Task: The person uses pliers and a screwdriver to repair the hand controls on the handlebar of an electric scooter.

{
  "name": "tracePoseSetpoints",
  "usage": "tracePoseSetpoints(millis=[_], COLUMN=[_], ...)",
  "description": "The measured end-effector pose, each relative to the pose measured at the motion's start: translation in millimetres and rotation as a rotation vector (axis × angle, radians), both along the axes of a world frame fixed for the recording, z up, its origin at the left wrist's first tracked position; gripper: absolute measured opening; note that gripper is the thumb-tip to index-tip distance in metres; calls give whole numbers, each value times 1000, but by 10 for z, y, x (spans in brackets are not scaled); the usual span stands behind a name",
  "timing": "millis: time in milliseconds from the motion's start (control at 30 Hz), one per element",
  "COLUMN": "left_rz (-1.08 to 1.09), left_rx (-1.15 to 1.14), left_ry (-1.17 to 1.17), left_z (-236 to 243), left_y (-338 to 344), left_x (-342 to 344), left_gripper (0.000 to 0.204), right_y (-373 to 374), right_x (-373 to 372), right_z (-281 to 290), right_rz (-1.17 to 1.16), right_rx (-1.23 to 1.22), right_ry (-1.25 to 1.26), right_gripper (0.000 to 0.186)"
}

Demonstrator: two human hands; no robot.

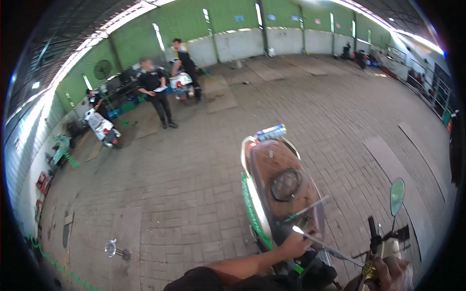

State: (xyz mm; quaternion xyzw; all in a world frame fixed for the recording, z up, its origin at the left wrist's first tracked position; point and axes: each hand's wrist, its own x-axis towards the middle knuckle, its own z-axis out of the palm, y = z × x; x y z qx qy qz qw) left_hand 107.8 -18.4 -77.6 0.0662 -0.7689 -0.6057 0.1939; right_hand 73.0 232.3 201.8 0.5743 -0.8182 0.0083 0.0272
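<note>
At the lower middle, my left hand (295,246) is closed near the bright end of a long silver rod (335,252). The rod slants down to the right, toward the handlebar area of a scooter. My right hand (395,272) is at the lower right with curled fingers, against a yellowish part (370,269); what it grips is not clear. The scooter's brown seat (272,162) lies just beyond my left hand. On it rest a black ring-shaped part (286,185) and a screwdriver-like tool (308,208) with a greenish handle. A round mirror (397,196) rises above my right hand.
A blue-and-white cylinder (271,132) lies at the seat's rear rack. A small metal stand (118,250) is on the brick floor (184,194). Farther off, one person (154,87) stands with papers; two others are beside white scooters (101,125). A green coiled hose (63,271) lies lower left.
</note>
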Motion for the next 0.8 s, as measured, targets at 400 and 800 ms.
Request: tracePoseSetpoints(millis=[400, 800], left_rz=[-136, -179], left_rx=[709, 664], left_ry=[-15, 36], left_z=[437, 566], left_y=[189, 423], left_x=[-170, -44], left_gripper=[79, 94], right_y=[634, 583], right_x=[82, -35], right_z=[-353, -209], right_rz=[-351, -320], right_rx=[114, 105], right_ry=[-358, -429], right_gripper=[86, 59])
